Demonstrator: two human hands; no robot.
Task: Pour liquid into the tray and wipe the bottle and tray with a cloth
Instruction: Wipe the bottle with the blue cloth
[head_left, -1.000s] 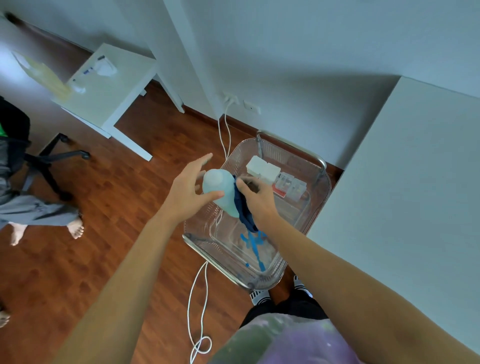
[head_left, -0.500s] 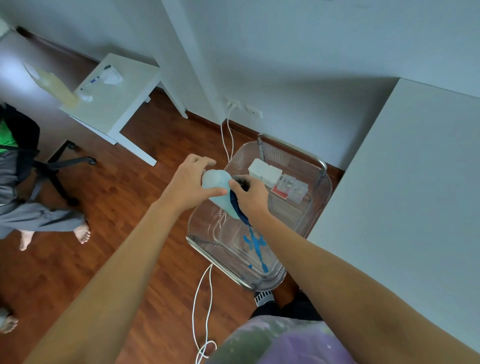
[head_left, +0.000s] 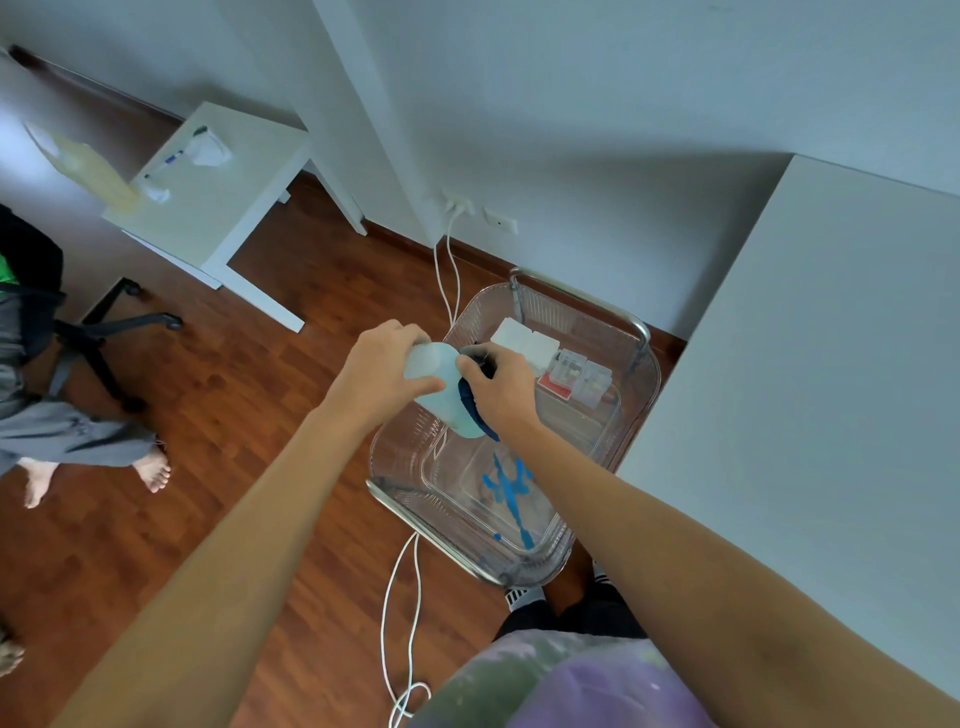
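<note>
Bottle wipe above tray — blue liquid pooled inside.
Left hand (head_left: 382, 371) wraps the pale translucent bottle (head_left: 441, 395); right hand (head_left: 501, 384) pinches a dark blue cloth (head_left: 475, 410) against it. Clear plastic tray (head_left: 452, 499) holds blue streaks (head_left: 506, 491) — sits in a wire basket (head_left: 641, 364) with small white boxes (head_left: 524, 340).

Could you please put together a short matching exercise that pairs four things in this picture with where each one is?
Things:
1. bottle
2. cloth
3. blue liquid
4. white cable

Places:
A. lying on the wooden floor
B. spilled on the bottom of the clear tray
C. gripped in the left hand
D. pressed against the bottle by the right hand

Pairs: 1-C, 2-D, 3-B, 4-A
</note>
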